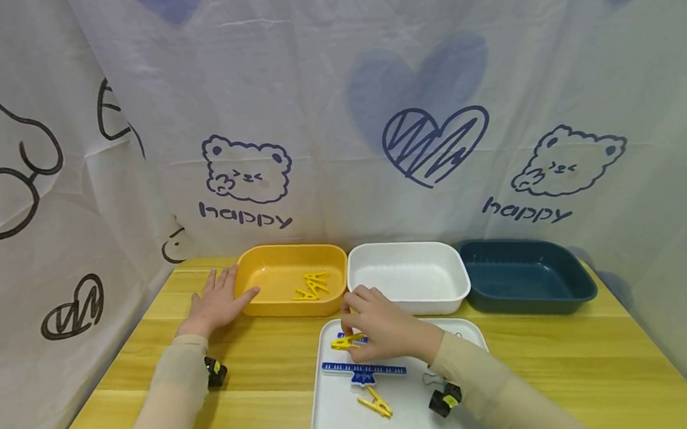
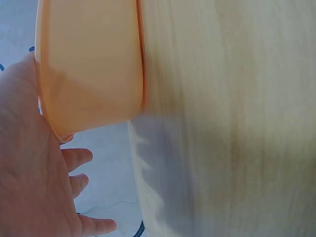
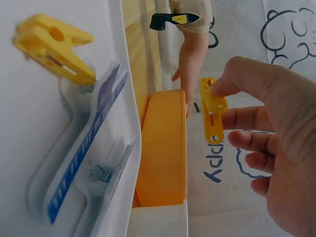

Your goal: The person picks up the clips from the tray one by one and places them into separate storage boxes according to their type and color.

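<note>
My right hand is above the white tray, pinching a yellow clothespin between thumb and fingers. Below it on the tray lies a blue ruler-edged clip; a second blue clip is partly hidden behind the hand. Nearer the front is another yellow clothespin. My left hand touches the left end of the yellow bin, fingers spread and thumb over its rim. Inside that bin are a few yellow clothespins.
Right of the yellow bin stand a white bin and a dark blue bin in a row. A metal clip lies on the tray near my right wrist. Behind the wooden table hangs a printed cloth.
</note>
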Demonstrator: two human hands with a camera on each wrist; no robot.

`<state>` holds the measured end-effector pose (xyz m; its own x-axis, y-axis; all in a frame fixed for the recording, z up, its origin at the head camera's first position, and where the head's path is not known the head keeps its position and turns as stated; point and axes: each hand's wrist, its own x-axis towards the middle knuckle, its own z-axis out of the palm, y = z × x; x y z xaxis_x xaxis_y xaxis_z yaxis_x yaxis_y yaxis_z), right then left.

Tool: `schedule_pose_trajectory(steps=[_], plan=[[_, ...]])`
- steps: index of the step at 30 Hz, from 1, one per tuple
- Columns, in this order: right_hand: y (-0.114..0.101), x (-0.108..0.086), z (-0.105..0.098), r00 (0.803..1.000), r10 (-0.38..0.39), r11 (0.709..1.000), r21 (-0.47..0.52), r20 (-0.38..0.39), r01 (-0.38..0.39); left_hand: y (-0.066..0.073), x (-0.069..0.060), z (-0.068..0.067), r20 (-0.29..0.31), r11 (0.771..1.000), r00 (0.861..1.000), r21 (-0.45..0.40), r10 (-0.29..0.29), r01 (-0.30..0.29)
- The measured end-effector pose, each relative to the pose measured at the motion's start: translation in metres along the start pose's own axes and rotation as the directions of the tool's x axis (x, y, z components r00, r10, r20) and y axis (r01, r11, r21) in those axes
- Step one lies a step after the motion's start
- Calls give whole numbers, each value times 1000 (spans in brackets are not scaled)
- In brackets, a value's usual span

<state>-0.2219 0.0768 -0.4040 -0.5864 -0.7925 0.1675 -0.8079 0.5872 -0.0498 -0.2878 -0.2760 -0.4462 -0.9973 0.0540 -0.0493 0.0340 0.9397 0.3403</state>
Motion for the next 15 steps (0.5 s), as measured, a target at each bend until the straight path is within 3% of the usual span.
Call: schedule_pose_trajectory(steps=[9,15], plan=[[-2,32,1,988,-91,993,-80,-126,81,0,0,-1,0,1000,1000,4,-1,1],[-1,51,8,978,-100,991,-103,-184,83,-3,2,1,2,1000,1000,2,-3,3]])
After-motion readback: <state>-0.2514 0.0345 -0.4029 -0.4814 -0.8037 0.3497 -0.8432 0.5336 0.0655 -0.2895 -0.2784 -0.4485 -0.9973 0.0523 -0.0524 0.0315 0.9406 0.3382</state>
